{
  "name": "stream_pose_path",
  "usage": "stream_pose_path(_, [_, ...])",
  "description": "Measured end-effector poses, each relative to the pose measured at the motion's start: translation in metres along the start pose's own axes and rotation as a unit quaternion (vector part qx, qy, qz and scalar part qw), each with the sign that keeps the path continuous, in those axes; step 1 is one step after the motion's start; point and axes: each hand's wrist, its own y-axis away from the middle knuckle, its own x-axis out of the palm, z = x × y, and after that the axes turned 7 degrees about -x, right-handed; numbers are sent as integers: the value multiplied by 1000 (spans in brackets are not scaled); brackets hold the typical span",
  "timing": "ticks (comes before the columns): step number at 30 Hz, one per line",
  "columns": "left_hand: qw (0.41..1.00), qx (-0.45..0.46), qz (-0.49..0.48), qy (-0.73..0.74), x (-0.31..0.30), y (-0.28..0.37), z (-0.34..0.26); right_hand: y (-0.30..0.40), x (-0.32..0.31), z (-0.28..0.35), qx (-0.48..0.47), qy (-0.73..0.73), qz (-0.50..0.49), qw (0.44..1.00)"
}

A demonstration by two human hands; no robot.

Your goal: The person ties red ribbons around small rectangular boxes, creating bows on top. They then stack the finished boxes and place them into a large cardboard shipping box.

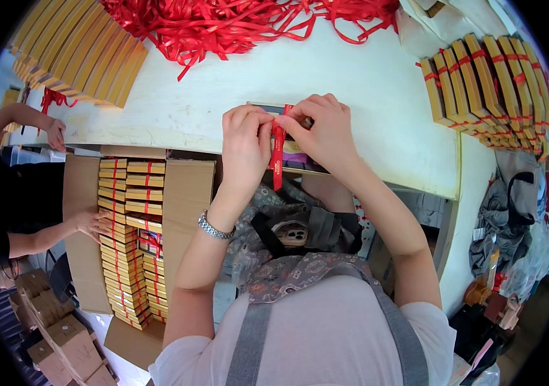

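Before me a flat gift box with a dark, printed top lies at the table's near edge, partly hidden under my hands. A red printed ribbon runs over it, and one tail hangs toward me past the box's front edge. My left hand pinches the ribbon between thumb and fingertips above the box. From the other side my right hand closes thumb and fingers on the same ribbon, close to the left fingertips. The exact shape of the ribbon between the fingers is hidden.
A heap of loose red ribbons lies at the back. Gold-edged boxes stand stacked at left, ribboned boxes at right. Below left, an open carton holds rows of ribboned boxes; another person's hand touches them.
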Motion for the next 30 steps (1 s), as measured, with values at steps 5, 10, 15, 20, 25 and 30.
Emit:
stream_pose_path(5, [992,-112,-51,10,2,5,1,8,6,-2,8,54,-26,998])
stream_pose_path(10, [992,-122,-6,-8,-4,-3,0,12,8,-4,-15,86,-39,995])
stream_pose_path(15, [990,-121,29,-73,-8,-13,-4,12,8,-7,-13,53,-28,998])
stream_pose_path(20, [978,-184,-27,-98,1,0,-9,12,6,-9,-33,44,0,998])
stream_pose_path(25, [991,-128,10,-31,-7,-18,1,15,-25,-12,-102,12,23,994])
stream_pose_path(30, [946,6,325,14,-4,-72,10,24,-52,-16,-152,67,210,964])
